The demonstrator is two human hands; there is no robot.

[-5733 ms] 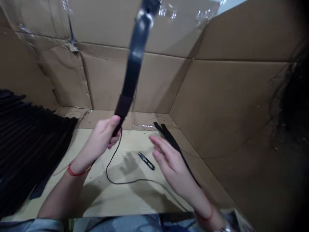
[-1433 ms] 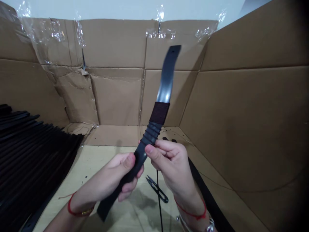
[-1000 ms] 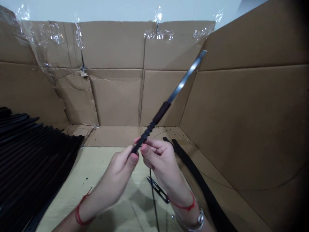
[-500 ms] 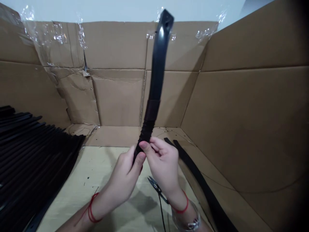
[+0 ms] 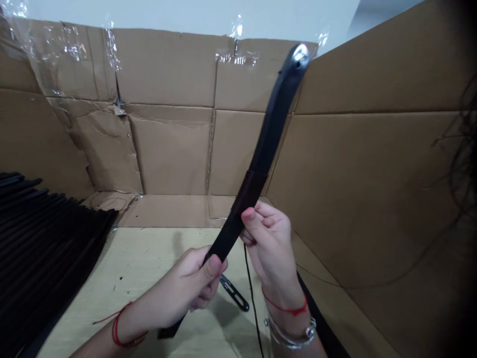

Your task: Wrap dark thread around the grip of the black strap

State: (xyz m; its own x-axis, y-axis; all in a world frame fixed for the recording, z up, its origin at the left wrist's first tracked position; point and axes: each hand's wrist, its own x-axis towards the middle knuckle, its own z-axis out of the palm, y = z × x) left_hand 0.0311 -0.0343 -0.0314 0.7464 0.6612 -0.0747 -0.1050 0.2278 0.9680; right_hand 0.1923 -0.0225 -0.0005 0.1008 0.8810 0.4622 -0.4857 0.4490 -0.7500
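In the head view, a long, flat, gently curved black strip (image 5: 272, 124) is held up at a slant above the tabletop (image 5: 156, 268), its glossy, rounded-looking tip at the upper right and its square-cut lower end at the lower left. A small dark hole shows near the tip. Around the middle sits a smooth band of dark maroon cord binding (image 5: 250, 189).

The left hand (image 5: 197, 278) is closed around the strip's lower part, thumb across the front, with the end jutting out below the palm. The right hand (image 5: 270, 236) pinches the strip's edge at the lower end of the binding, thumb in front and fingers curled. A thin dark cord (image 5: 251, 288) hangs beneath it; whether the fingers also grip this cord, I cannot tell.

Just beside the cord, dark metal snips (image 5: 236, 297) lie on the tabletop, the blades hidden by the left hand. A row of black strips (image 5: 40, 243) is heaped at the left, and another black strip (image 5: 320, 323) lies partly behind the right forearm. Brown cardboard walls (image 5: 171, 154) patched with shiny clear tape (image 5: 242, 58) stand around the work. Red string bracelets (image 5: 116, 325) circle both wrists.
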